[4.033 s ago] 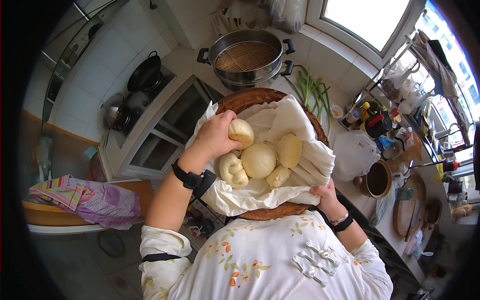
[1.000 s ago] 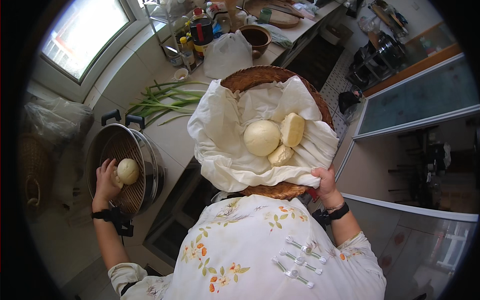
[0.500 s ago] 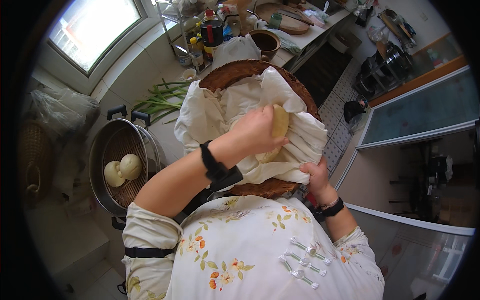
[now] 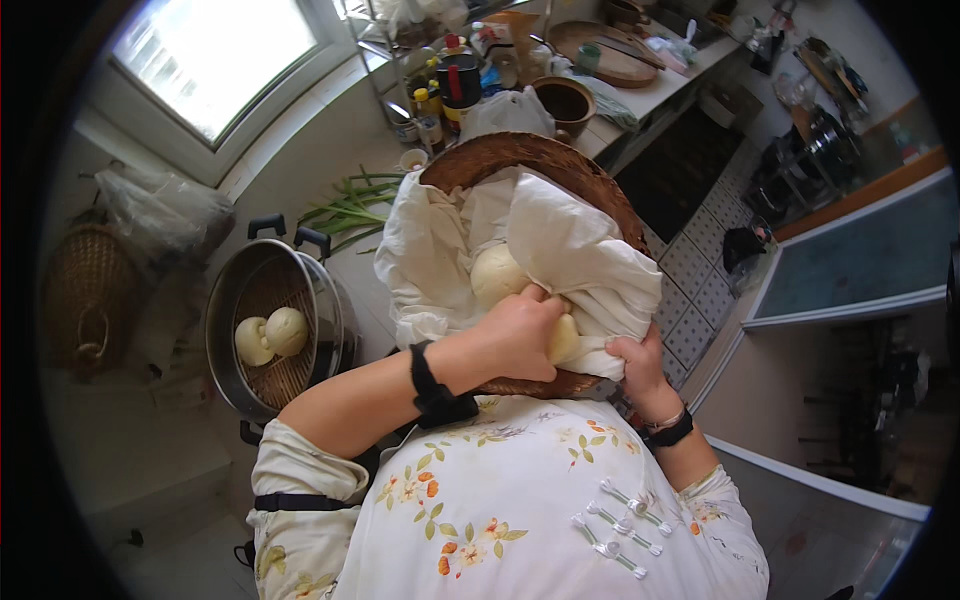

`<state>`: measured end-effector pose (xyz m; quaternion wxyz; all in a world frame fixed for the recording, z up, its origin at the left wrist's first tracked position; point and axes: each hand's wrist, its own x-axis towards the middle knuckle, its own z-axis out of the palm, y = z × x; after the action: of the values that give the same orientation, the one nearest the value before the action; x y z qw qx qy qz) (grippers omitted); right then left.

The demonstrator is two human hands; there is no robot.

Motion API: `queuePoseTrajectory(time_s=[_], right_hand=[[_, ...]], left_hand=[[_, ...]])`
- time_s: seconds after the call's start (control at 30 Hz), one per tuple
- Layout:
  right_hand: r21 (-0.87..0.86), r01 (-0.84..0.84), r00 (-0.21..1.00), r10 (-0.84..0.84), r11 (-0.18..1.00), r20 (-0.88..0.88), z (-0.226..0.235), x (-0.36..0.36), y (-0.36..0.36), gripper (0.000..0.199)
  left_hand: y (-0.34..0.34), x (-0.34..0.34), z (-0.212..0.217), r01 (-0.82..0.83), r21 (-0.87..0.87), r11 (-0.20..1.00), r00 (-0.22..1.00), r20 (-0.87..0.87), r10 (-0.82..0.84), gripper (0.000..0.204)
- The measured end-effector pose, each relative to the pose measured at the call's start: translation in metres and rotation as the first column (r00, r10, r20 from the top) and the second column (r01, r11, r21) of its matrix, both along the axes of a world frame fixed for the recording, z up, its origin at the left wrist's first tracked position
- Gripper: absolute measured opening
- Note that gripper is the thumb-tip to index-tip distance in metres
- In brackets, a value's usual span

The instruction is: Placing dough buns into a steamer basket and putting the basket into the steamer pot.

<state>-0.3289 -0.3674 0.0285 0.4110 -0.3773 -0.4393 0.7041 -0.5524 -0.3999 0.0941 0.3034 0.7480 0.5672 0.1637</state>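
Observation:
A round woven basket (image 4: 470, 165) lined with white cloth (image 4: 570, 225) is in front of my chest. Inside the lining rests a pale steamed bun (image 4: 498, 274). My left hand (image 4: 520, 330) reaches into the basket, its fingers curled round a second, yellowish bun (image 4: 565, 338) close to the near rim. At the basket's right side my right hand (image 4: 645, 372) grips the edge of the cloth, thumb on top; its other fingers are mostly hidden under the cloth and rim. To the left stands a metal steamer pot (image 4: 222, 345) with two pale buns (image 4: 272, 336) touching each other on its slatted rack.
Green onions (image 4: 350, 208) lie on the counter behind the pot. Further back are bottles (image 4: 460, 85), a white plastic bag (image 4: 510, 112), a brown pot (image 4: 563, 105) and a round board (image 4: 610, 55) with a knife. A sliding glass door (image 4: 850, 250) is at the right.
My left hand has moved toward the near rim with the yellowish bun, uncovering the pale bun behind it. My right hand keeps its grip on the cloth. The whole view has shifted slightly.

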Motion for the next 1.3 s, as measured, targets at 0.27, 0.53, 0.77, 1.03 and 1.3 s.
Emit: queuePoseTrajectory(time_s=[0.27, 0.53, 0.77, 1.03, 1.3], right_hand=[[-0.026, -0.087, 0.995, 0.086, 0.996, -0.041, 0.011, -0.004, -0.005, 0.066], [-0.016, -0.038, 0.999, 0.038, 0.999, 0.038, -0.006, 0.005, 0.001, 0.061], [-0.008, -0.093, 0.995, 0.093, 0.996, 0.032, 0.002, -0.007, 0.002, 0.063], [0.049, 0.017, 0.996, -0.021, 0.999, 0.082, 0.004, -0.002, -0.002, 0.069], [-0.02, 0.039, 0.997, -0.038, 0.999, 0.062, -0.006, 0.014, -0.006, 0.07]], left_hand=[[-0.009, 0.011, 0.017, 0.029, -0.142, 0.989, 0.932, -0.354, -0.078, 0.052], [-0.032, -0.001, 0.007, -0.073, -0.121, 0.99, 0.967, -0.25, 0.041, 0.051], [-0.067, -0.028, -0.005, -0.189, 0.072, 0.979, 0.968, 0.182, 0.173, 0.053], [-0.132, -0.116, 0.071, -0.23, -0.455, 0.861, 0.274, 0.818, 0.505, 0.061], [-0.173, -0.334, 0.083, -0.699, 0.307, 0.645, 0.615, -0.202, 0.762, 0.054]])
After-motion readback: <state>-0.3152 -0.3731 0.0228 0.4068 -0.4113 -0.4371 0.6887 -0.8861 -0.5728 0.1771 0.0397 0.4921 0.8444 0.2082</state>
